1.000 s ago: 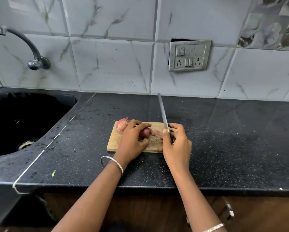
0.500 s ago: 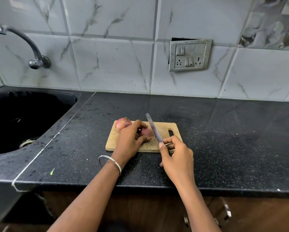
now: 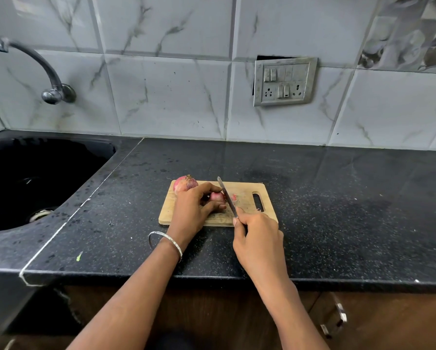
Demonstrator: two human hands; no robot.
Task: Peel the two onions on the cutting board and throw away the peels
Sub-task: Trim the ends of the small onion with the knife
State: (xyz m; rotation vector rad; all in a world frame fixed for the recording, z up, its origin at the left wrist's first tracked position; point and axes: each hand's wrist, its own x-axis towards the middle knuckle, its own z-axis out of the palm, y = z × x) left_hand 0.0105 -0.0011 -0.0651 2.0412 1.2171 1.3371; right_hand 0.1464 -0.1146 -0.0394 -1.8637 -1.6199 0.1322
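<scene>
A wooden cutting board point(image 3: 247, 195) lies on the black counter. My left hand point(image 3: 195, 208) grips a small red onion point(image 3: 217, 197) on the board, fingers curled over it. My right hand point(image 3: 256, 238) holds a knife point(image 3: 226, 195) by its handle, blade angled up and away, its edge against the right end of that onion. A small pink cut piece point(image 3: 234, 197) lies just right of the blade. A second, larger onion point(image 3: 185, 184) with its skin on sits at the board's far left corner.
A black sink point(image 3: 35, 178) is set into the counter at left, with a metal tap point(image 3: 47, 79) on the tiled wall above it. A switch and socket plate point(image 3: 285, 80) is on the wall behind the board. The counter's front edge point(image 3: 212, 276) runs below my wrists.
The knife has swung down from pointing upright at the wall to lying against the small onion's end. My right hand moved nearer and lower. My left hand kept hold of the onion.
</scene>
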